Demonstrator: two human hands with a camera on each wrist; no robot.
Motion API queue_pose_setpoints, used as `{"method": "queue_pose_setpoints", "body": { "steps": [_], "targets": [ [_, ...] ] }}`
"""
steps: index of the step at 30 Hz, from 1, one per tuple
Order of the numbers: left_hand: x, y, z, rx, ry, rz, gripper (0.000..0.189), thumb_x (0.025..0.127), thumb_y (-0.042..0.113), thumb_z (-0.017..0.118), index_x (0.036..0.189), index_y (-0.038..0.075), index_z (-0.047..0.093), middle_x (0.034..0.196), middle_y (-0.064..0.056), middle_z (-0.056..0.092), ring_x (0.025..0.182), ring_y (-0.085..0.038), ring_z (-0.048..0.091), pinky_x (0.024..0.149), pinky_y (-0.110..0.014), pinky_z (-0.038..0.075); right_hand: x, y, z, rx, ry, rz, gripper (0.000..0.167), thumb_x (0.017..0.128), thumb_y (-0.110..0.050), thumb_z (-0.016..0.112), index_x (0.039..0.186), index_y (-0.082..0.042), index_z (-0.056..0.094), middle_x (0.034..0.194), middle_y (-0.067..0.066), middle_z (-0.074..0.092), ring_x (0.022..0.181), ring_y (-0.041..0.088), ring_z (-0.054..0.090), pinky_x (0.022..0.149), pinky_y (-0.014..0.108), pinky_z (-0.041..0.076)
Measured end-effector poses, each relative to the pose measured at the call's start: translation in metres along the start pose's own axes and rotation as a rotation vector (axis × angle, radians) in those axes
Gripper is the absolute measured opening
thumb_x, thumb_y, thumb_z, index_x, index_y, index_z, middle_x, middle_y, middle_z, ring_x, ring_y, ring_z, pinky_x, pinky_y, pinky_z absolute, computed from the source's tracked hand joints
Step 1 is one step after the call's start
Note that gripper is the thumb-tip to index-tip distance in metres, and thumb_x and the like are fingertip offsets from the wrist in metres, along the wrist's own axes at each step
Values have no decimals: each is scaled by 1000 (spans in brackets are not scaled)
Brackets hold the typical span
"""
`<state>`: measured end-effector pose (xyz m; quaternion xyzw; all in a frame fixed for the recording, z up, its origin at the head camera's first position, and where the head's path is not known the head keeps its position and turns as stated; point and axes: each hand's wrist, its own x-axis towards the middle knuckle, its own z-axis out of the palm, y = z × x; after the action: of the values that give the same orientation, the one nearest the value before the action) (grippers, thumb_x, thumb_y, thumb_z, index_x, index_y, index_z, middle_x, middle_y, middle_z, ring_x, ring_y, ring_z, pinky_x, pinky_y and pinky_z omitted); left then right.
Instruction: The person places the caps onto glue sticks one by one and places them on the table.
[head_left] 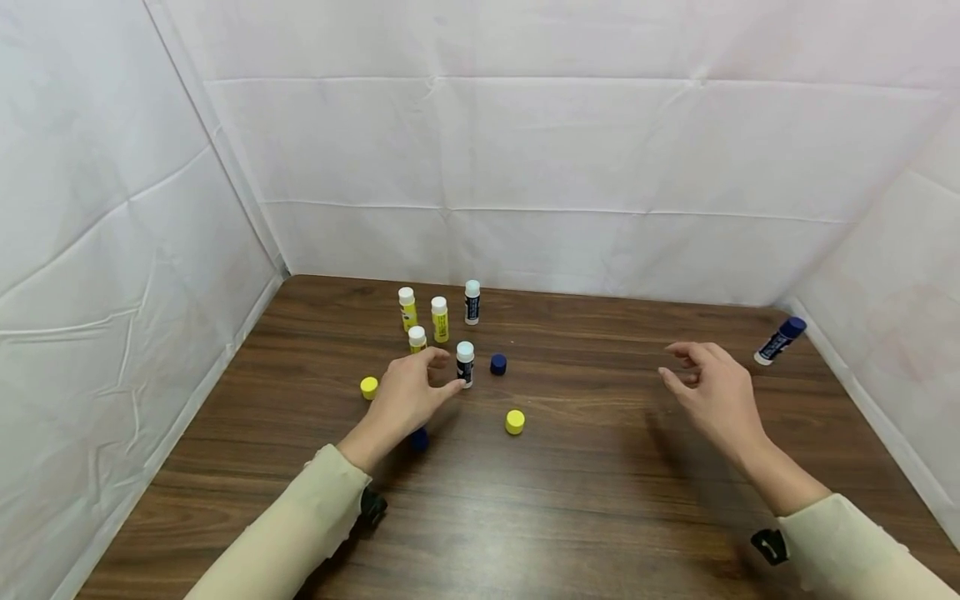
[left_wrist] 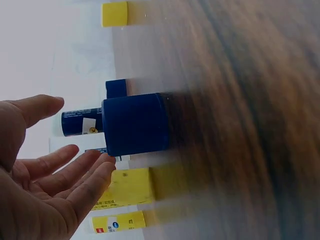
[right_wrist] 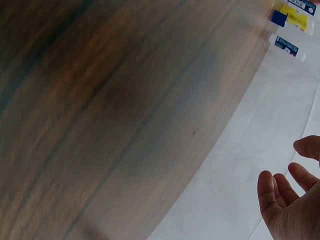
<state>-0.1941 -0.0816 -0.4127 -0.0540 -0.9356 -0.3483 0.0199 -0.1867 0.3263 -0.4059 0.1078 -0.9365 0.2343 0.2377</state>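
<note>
My left hand (head_left: 408, 392) reaches toward an uncapped dark-blue glue stick (head_left: 465, 367) standing upright, its thumb and fingers spread to either side. In the left wrist view a gap shows between the thumb and this glue stick (left_wrist: 82, 121). Close by that hand are a yellow glue stick (head_left: 417, 337), a yellow cap (head_left: 369, 387) and a blue cap (head_left: 419, 439), partly covered by the wrist. My right hand (head_left: 716, 396) hovers over the right side of the table, fingers loosely bent with nothing between them. Nearest to it is a capped blue glue stick (head_left: 780, 340), which leans.
Two more uncapped yellow glue sticks (head_left: 440, 323) and another uncapped blue glue stick (head_left: 472, 304) stand toward the back. A second blue cap (head_left: 498, 364) and a second yellow cap (head_left: 514, 422) lie mid-table. White sheeting (head_left: 555, 150) encloses the wooden table (head_left: 585, 500) behind and at both sides.
</note>
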Motion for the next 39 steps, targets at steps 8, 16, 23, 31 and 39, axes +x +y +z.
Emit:
{"method": "queue_pose_setpoints", "body": {
  "steps": [8,16,23,31,39],
  "targets": [
    [8,3,4,-10,-13,-20,50,92,36,77,132,10,64,125,-7,69,109,-25,66,91,-44,55,-4,-15,10,31,-21,-10,30,91,-14,78,118,-6,69,105,12,64,83,32,71,71,50,58],
    [18,0,9,-59,-52,-19,50,92,33,77,133,7,63,118,-10,72,105,-23,69,89,-43,56,-10,-25,19,47,-78,-16,30,92,-16,77,119,-7,69,107,11,64,85,31,70,71,48,59],
    [26,0,11,-120,-90,-32,47,91,26,78,131,6,63,117,-10,73,105,-23,70,91,-42,56,-14,-30,25,59,-87,-38,31,90,-12,78,119,-6,69,108,11,65,83,30,72,70,47,60],
    [30,0,15,-136,-101,-41,39,91,23,78,125,8,65,116,-7,71,104,-21,68,90,-40,56,-18,-38,34,90,-126,-36,30,91,-14,78,119,-8,69,110,10,65,84,27,73,70,43,61],
    [33,-1,19,-122,-99,-38,34,92,23,77,122,9,67,117,-7,71,104,-22,68,90,-41,56,-18,-52,43,103,-185,-35,32,92,-16,77,122,-7,68,115,13,65,89,27,72,74,41,61]
  ]
}}
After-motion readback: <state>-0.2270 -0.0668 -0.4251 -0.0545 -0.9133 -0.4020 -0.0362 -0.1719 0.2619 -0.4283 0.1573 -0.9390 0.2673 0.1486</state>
